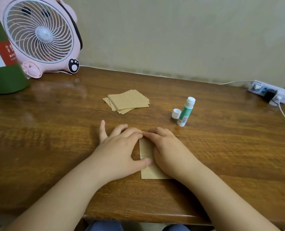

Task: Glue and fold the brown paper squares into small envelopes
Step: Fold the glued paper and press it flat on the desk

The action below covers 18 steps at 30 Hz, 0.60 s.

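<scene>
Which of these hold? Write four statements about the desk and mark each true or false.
1. The glue stick stands uncapped, its cap beside it. True.
2. Both hands, left hand and right hand, press on one brown paper. True.
3. The stack of brown squares lies under the hands. False: it lies farther back, apart from them.
4. The pink fan stands at the desk's right. False: back left.
</scene>
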Available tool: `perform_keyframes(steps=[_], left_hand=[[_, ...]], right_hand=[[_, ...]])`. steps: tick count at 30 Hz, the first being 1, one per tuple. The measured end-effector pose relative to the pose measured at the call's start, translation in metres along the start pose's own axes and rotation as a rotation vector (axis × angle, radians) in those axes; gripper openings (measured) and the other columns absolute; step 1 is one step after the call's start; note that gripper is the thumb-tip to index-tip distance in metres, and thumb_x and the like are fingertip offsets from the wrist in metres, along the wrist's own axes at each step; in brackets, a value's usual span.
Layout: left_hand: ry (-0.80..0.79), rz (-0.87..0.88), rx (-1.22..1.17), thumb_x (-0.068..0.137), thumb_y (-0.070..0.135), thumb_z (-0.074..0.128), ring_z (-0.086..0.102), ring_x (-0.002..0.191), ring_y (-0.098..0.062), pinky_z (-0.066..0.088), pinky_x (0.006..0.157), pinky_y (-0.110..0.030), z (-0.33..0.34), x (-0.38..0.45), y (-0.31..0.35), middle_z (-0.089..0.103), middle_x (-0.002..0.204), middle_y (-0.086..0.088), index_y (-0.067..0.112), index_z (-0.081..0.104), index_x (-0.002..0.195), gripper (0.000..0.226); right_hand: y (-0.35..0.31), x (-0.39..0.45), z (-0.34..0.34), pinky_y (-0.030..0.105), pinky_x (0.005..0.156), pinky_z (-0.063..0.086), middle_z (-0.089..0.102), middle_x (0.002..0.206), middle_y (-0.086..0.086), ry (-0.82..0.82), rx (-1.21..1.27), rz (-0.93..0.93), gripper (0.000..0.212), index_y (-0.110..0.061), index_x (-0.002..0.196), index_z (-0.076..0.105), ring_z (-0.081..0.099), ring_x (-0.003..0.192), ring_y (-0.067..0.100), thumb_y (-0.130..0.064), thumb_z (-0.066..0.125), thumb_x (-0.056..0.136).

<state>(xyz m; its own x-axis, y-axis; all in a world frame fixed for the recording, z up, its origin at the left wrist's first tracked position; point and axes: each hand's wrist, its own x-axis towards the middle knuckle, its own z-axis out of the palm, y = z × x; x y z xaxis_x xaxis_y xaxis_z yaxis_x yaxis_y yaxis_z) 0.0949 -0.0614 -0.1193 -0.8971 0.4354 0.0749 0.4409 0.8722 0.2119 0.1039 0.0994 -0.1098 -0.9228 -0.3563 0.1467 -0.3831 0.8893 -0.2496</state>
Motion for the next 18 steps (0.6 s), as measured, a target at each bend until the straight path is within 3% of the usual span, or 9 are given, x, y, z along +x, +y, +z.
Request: perform_keyframes(steps=[6, 10, 13, 18], left_hand=[[0.014, -0.006, 0.075, 0.075, 0.079, 0.03, 0.0, 0.143, -0.005, -0.025, 0.104, -0.061, 0.002, 0.001, 0.0, 0.018, 0.148, 0.03, 0.037, 0.025, 0.145, 0.082], [0.032, -0.004, 0.079, 0.065, 0.084, 0.018, 0.0, 0.142, -0.005, -0.025, 0.104, -0.061, 0.004, 0.002, -0.001, 0.02, 0.147, 0.031, 0.038, 0.027, 0.144, 0.091], [0.037, -0.014, 0.068, 0.068, 0.083, 0.022, -0.001, 0.143, -0.006, -0.027, 0.102, -0.06, 0.005, 0.001, -0.002, 0.016, 0.148, 0.031, 0.039, 0.024, 0.146, 0.089], [0.023, -0.004, 0.102, 0.07, 0.083, 0.018, -0.001, 0.143, -0.008, -0.026, 0.103, -0.061, 0.005, -0.002, -0.003, 0.014, 0.15, 0.03, 0.038, 0.021, 0.146, 0.089]], right_hand=[[0.021, -0.016, -0.017, 0.022, 0.101, 0.033, 0.042, 0.138, -0.008, 0.039, -0.077, 0.219, 0.047, -0.021, 0.138, 0.045, 0.036, 0.127, 0.012, -0.01, 0.033, 0.095], [0.014, -0.008, -0.016, 0.029, 0.1, 0.036, 0.049, 0.131, -0.001, 0.019, -0.16, 0.13, 0.044, -0.017, 0.133, 0.051, 0.041, 0.121, 0.019, -0.012, 0.035, 0.093], [0.0, 0.0, -0.005, 0.03, 0.104, 0.033, 0.043, 0.136, 0.0, -0.057, -0.067, 0.048, 0.052, -0.018, 0.141, 0.041, 0.036, 0.126, 0.019, -0.013, 0.043, 0.089], [0.02, -0.011, -0.012, 0.025, 0.104, 0.033, 0.043, 0.137, -0.006, 0.025, -0.089, 0.177, 0.049, -0.02, 0.139, 0.045, 0.037, 0.127, 0.015, -0.009, 0.036, 0.092]])
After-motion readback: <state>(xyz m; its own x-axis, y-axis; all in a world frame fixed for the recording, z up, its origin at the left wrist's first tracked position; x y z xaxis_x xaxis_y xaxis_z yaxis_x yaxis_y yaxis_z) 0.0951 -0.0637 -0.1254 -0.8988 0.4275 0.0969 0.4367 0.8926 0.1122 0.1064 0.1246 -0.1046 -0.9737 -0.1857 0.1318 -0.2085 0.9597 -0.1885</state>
